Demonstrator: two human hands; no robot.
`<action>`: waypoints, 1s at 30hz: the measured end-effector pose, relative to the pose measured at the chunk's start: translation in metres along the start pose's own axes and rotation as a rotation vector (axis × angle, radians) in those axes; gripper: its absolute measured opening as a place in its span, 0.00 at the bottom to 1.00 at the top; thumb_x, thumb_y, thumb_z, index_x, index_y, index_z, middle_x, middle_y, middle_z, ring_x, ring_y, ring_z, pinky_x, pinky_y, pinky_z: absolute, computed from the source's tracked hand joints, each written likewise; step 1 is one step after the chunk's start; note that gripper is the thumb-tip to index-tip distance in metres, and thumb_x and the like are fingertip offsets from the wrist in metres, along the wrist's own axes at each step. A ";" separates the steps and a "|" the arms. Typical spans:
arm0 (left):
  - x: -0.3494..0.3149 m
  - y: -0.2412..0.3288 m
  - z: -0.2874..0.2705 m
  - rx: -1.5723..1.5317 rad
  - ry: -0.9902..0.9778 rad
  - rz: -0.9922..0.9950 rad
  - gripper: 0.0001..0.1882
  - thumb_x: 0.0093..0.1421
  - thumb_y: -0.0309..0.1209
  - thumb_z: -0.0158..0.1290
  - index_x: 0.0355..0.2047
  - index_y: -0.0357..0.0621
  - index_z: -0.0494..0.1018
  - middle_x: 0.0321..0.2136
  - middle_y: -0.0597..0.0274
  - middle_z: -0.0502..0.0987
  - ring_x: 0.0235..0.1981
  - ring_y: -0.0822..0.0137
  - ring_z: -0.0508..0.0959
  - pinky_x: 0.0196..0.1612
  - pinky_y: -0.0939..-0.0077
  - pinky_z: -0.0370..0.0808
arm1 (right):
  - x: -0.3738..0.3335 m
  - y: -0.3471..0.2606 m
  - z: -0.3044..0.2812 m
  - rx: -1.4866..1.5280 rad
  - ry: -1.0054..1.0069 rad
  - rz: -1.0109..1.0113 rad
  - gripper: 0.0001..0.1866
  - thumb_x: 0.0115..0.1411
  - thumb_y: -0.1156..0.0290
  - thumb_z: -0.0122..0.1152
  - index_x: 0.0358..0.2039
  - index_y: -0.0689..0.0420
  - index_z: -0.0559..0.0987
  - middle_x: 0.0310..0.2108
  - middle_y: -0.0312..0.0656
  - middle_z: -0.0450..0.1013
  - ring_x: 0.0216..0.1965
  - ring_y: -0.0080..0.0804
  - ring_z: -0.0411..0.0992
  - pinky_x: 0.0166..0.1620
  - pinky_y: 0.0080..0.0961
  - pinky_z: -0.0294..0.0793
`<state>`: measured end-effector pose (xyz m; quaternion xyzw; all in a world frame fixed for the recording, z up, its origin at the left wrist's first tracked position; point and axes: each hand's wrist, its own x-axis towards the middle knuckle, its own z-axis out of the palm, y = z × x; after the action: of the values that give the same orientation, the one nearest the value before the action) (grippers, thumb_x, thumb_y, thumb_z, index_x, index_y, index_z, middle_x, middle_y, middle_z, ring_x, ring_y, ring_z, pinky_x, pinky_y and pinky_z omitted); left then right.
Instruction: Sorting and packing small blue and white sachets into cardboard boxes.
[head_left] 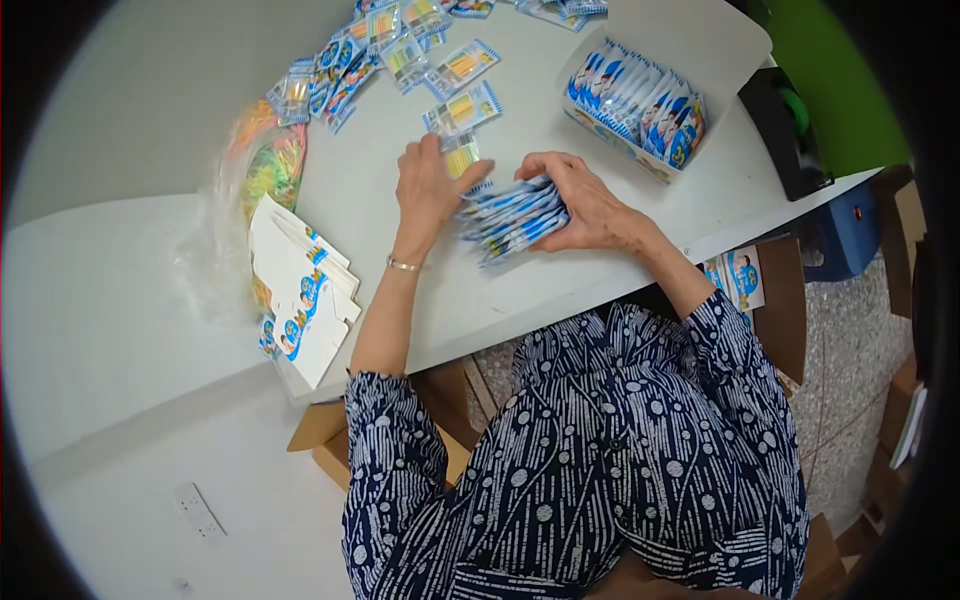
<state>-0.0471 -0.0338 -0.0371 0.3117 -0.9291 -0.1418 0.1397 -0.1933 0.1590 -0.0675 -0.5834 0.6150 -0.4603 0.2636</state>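
My right hand [588, 207] is wrapped round a thick stack of small blue-and-white packets [515, 215], held on edge just above the white table. My left hand [432, 188], wearing a bracelet at the wrist, lies to the left of that stack. Its thumb and fingers are spread around a single flat packet [462, 158] with yellow strips showing through it. Whether the fingertips press on this packet is hard to make out. Beyond it, another clear-fronted packet [464, 108] lies flat.
An open white box [625, 147] filled with upright packets stands at the far right, near a black holder [790, 130]. Loose packets [345, 65] cover the far left. A plastic bag of colourful pieces [275, 170] and flat printed cartons [303, 285] lie along the left edge.
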 end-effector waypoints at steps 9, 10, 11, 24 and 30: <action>0.000 -0.022 -0.019 0.002 -0.163 0.127 0.21 0.52 0.31 0.54 0.47 0.35 0.71 0.37 0.44 0.76 0.40 0.51 0.77 0.42 0.63 0.73 | 0.000 0.002 0.001 -0.050 -0.019 0.003 0.39 0.38 0.60 0.72 0.53 0.51 0.69 0.51 0.42 0.68 0.58 0.46 0.60 0.63 0.39 0.58; 0.000 -0.022 -0.022 -0.124 -0.174 0.111 0.21 0.54 0.30 0.54 0.48 0.35 0.71 0.39 0.46 0.78 0.41 0.55 0.78 0.42 0.65 0.74 | -0.001 0.002 0.001 -0.062 -0.022 -0.002 0.38 0.38 0.61 0.72 0.53 0.52 0.69 0.51 0.42 0.68 0.58 0.46 0.60 0.63 0.39 0.58; 0.001 -0.022 -0.025 -0.127 -0.172 0.110 0.21 0.54 0.30 0.54 0.48 0.35 0.71 0.39 0.46 0.78 0.41 0.55 0.78 0.42 0.65 0.74 | -0.001 0.003 0.001 -0.075 -0.025 -0.006 0.38 0.38 0.61 0.72 0.52 0.52 0.70 0.50 0.42 0.68 0.58 0.46 0.61 0.63 0.39 0.58; -0.001 -0.018 -0.031 -0.995 -0.464 -0.096 0.18 0.62 0.24 0.51 0.53 0.39 0.70 0.45 0.60 0.77 0.47 0.73 0.75 0.52 0.79 0.71 | 0.000 0.000 0.001 -0.052 -0.047 0.015 0.38 0.37 0.62 0.72 0.52 0.54 0.69 0.51 0.41 0.68 0.57 0.46 0.62 0.62 0.38 0.58; -0.015 -0.030 -0.033 -1.328 -0.307 -0.452 0.17 0.66 0.28 0.49 0.55 0.38 0.69 0.44 0.61 0.78 0.45 0.74 0.76 0.47 0.79 0.73 | 0.000 0.001 -0.001 -0.060 -0.032 0.001 0.38 0.37 0.61 0.72 0.52 0.54 0.69 0.50 0.41 0.69 0.57 0.45 0.62 0.62 0.39 0.58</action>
<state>-0.0081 -0.0538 -0.0196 0.3223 -0.5685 -0.7448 0.1349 -0.1943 0.1592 -0.0676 -0.5981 0.6244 -0.4322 0.2561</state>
